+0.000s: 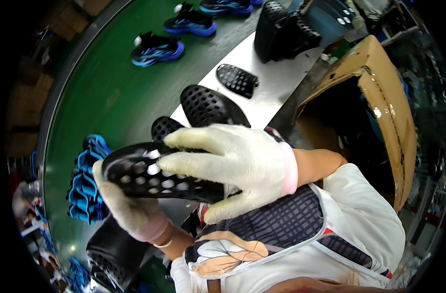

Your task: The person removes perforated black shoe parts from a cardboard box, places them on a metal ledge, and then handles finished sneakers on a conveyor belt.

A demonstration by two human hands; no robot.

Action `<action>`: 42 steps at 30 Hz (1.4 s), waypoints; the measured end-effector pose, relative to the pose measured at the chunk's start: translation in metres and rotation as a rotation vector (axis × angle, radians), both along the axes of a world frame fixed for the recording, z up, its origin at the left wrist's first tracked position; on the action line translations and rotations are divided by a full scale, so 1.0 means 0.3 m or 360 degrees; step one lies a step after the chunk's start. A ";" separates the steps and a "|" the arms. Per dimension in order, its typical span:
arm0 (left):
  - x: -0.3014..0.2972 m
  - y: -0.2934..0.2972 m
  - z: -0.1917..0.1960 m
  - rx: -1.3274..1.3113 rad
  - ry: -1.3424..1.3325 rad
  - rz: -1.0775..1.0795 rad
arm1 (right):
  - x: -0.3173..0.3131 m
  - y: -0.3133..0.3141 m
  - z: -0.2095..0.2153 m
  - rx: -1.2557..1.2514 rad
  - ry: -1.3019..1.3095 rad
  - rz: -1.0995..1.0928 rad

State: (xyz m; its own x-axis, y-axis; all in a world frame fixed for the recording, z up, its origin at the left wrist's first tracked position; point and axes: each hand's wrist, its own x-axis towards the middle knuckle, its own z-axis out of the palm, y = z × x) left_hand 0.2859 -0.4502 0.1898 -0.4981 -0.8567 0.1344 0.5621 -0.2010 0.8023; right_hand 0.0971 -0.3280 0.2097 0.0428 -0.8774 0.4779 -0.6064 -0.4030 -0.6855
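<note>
Both my hands wear off-white knitted gloves and hold a black plastic shoe tree point(135, 181) with rows of round holes through it. My left hand point(130, 210) grips its left end, the thumb side up along the rounded tip. My right hand point(237, 163) lies across the other end with its fingers spread over the holes and edge, hiding that part. Just beyond my right hand sit more perforated black shoe trees, a larger one point(208, 105) and a smaller one point(165, 128). Another short perforated piece point(236, 80) lies flat on the white board.
Several black shoes with blue soles point(157, 49) stand on the green conveyor belt point(101, 93). A blue-and-black stack point(89, 183) is at its left. Nested black perforated pieces point(116, 249) lie lower left; more point(284, 34) stand on the white board point(276, 93). An opened cardboard box point(389, 102) is at right.
</note>
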 end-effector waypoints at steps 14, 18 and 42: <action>-0.008 -0.011 0.002 -0.0252 -0.0322 -0.0034 | -0.071 0.037 0.043 0.0189 0.0189 -0.0245; -0.029 -0.065 -0.049 -0.0294 -0.0872 0.0336 | -0.113 0.083 0.002 0.0390 -0.0370 -0.0837; -0.051 -0.119 -0.243 -0.0442 -0.0965 -0.0018 | 0.096 -0.113 -0.023 0.0487 0.0620 -0.0556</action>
